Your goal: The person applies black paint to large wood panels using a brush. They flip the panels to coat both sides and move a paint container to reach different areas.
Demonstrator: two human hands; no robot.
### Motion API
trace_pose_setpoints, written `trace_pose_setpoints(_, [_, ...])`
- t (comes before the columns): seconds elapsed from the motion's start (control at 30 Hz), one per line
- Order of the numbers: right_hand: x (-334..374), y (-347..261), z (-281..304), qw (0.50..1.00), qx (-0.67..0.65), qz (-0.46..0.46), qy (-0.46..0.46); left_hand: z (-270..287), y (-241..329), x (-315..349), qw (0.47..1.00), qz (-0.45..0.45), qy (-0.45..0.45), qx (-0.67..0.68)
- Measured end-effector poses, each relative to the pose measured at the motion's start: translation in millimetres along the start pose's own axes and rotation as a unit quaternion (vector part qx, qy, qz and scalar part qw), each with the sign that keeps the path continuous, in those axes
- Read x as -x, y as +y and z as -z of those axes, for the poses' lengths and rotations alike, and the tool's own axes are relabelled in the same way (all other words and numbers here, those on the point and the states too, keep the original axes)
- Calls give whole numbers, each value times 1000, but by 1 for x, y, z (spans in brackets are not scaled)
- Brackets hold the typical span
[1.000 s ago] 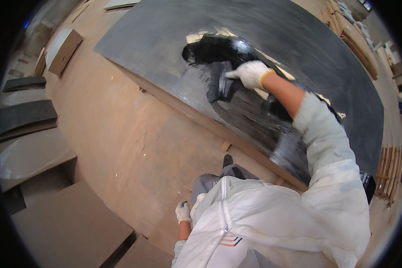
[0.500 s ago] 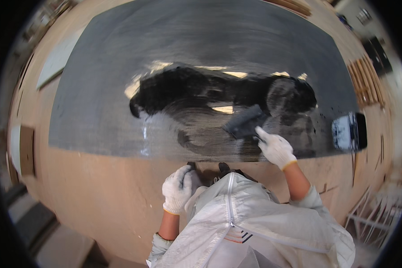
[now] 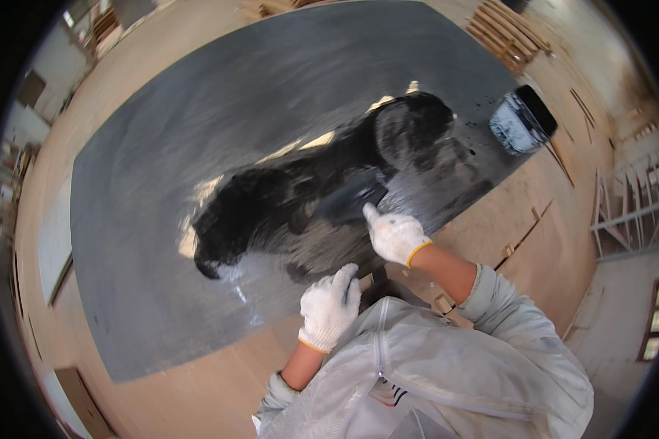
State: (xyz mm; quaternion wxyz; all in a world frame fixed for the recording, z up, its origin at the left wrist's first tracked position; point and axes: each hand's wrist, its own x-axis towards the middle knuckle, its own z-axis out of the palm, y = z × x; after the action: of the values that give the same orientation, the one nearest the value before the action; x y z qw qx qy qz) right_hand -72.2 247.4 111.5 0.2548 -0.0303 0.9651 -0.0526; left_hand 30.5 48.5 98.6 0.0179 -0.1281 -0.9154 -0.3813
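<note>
Apparently the step in hand is spreading: the right hand point(image 3: 395, 234) grips the spreader point(image 3: 350, 196) by its handle, the blade laid low over the near edge of the smear point(image 3: 260, 201), around the middle of its length. The smear is a wet-looking black band on the grey board point(image 3: 198, 132). The left hand point(image 3: 328, 311) is on the near side of the smear too, left of the right hand, its fingers curled with nothing seen in them; whether it touches the board I cannot tell. Pale spots point(image 3: 318, 140) line the smear's far side and left end, and thinner, streaked black lies on its near side. The bucket point(image 3: 518, 123), its wall smudged black, stands off the smear's right end. As I judge it, the next move calls for a low blade and even pressure, drawing black from the smear onto those thinner streaks, with the left hand clear of the wet
</note>
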Motion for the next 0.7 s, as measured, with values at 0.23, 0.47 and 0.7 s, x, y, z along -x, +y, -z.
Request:
trace_pose_setpoints(0.23, [-67,154,57,987,-24,-130,95,9,-32,53,990,140,-28,-14])
trace_pose_setpoints(0.47, [-168,320,114,977,-58,-179,104,-69,-133,207,904,408,-87,-90])
trace_pose_setpoints(0.7, [-103,318,131,994,39,-96,29,-171,-132,324,734,678,-44,11])
